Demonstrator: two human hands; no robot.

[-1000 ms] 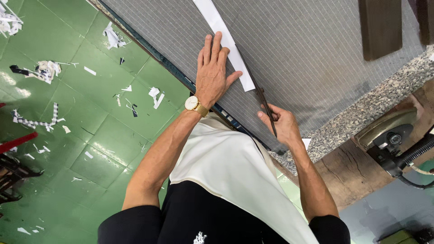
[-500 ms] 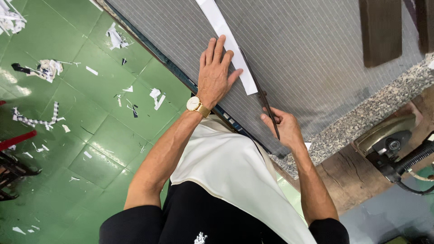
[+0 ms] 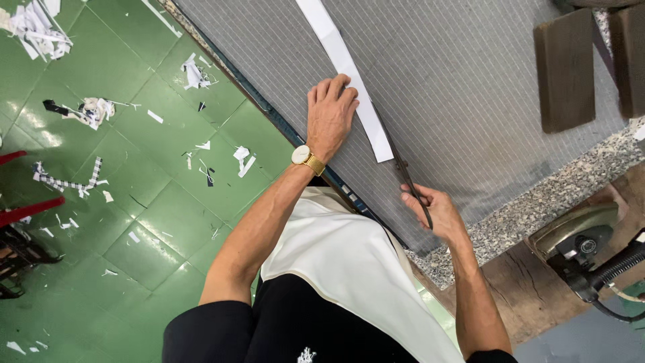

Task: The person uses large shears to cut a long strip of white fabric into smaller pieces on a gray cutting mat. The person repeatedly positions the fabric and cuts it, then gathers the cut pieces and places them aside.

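My left hand [image 3: 331, 114], with a gold watch on the wrist, lies flat on a long white paper strip [image 3: 345, 67] that rests on grey striped fabric [image 3: 457, 94]. It presses the strip near its lower end. My right hand [image 3: 433, 212] grips the handles of dark scissors [image 3: 405, 171]. The blades lie in the fabric just beside the strip's right edge, pointing up along it.
Two dark wooden blocks [image 3: 566, 70] sit on the fabric at the top right. A speckled stone table edge [image 3: 537, 202] borders the cloth. An iron [image 3: 578, 242] with a black cord stands at the right. Paper and cloth scraps [image 3: 94, 111] litter the green tiled floor.
My left hand's fingers have drawn together on the strip. The scissors have advanced a little up along the strip's edge with my right hand.
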